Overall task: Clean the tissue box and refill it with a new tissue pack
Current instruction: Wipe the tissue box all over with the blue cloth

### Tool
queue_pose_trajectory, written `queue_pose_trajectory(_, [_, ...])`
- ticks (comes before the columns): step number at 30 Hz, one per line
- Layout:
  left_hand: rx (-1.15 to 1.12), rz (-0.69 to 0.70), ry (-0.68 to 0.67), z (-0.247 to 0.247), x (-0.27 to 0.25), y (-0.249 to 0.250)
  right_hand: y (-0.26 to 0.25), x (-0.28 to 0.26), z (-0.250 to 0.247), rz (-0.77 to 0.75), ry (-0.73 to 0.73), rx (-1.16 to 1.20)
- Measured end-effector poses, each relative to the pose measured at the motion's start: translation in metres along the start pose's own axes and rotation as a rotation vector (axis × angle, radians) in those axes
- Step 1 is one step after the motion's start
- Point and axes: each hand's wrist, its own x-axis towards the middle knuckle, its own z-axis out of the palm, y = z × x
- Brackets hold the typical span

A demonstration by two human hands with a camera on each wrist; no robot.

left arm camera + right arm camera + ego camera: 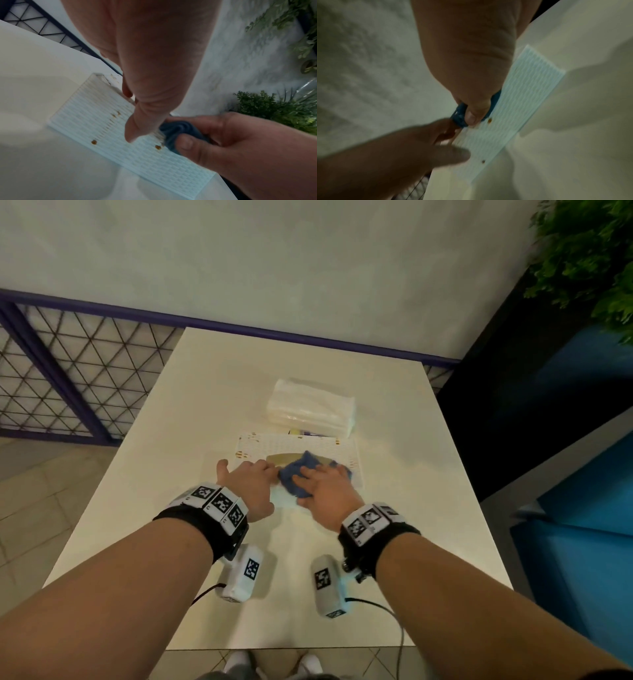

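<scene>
A white woven-pattern tissue box [250, 448] lies on the white table [411, 474], with brown spots [94, 142] on its top and side. My left hand [253, 474] rests on the box's left part with its fingers fairly straight and the thumb spread out. My right hand [325, 484] grips a crumpled blue cloth [298, 475] and presses it on the box top by the gold oval opening [284, 458]. In the wrist views the thumb pinches the blue cloth [178, 128] near a spot [490, 119]. A clear-wrapped tissue pack [310, 407] lies just behind the box.
The table's far edge meets a grey wall with a purple rail [308, 337]. A purple mesh railing [68, 378] stands to the left. Blue seating [582, 508] and a green plant [589, 261] are to the right. Cables [394, 621] hang from my wrists near the front edge.
</scene>
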Motion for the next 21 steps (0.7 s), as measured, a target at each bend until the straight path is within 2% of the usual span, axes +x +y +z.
queue_pose_trajectory(3, [0.053,-0.002,0.021,-0.001,0.0,0.004,-0.002,-0.001,0.011,-0.019,0.012,0.057])
queue_pose_trajectory(7, [0.084,0.0,0.021,-0.002,0.003,0.007,0.057,-0.019,0.01,0.126,-0.003,0.067])
queue_pose_trajectory(10, [0.064,-0.029,0.028,-0.002,0.004,0.009,0.082,-0.03,-0.005,0.158,-0.018,0.089])
queue_pose_trajectory(14, [0.029,-0.094,0.05,-0.011,0.004,0.023,0.102,-0.039,-0.033,0.382,0.162,0.219])
queue_pose_trajectory(16, [-0.002,-0.044,0.1,-0.013,0.008,0.038,0.108,-0.039,-0.047,0.472,0.233,0.317])
queue_pose_trajectory(19, [-0.001,0.077,0.148,-0.011,0.016,0.064,0.111,-0.028,-0.062,0.489,0.392,0.417])
queue_pose_trajectory(21, [0.019,0.075,0.122,-0.008,0.022,0.072,0.107,-0.019,-0.068,0.466,0.425,0.426])
